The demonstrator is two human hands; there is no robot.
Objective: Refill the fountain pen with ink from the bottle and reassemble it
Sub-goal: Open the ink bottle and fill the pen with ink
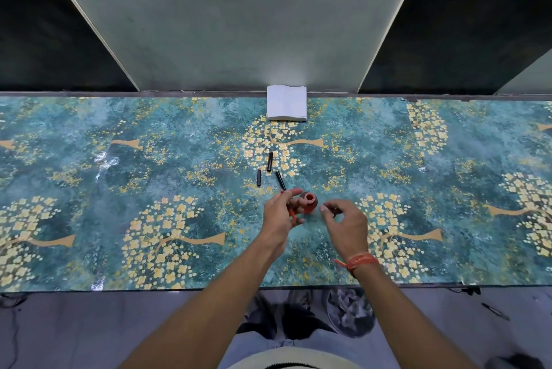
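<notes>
The red ink bottle [310, 204] stands open on the table, just beyond my hands. My left hand [279, 216] is at the bottle's left side, its fingertips touching the bottle, and it pinches a thin red pen piece [292, 214]. My right hand [345, 223] is curled to the right of the bottle around a small dark cap [336, 212], mostly hidden by the fingers. Three black pen parts lie behind the bottle: one [269, 161] farthest back, a short one [258, 177] to the left, and a slanted one [280, 180] nearest the bottle.
A stack of white tissues [286, 103] sits at the table's back edge against the wall panel. The table wears a teal floral cover [149, 189]. Its front edge runs just above my legs and shoes.
</notes>
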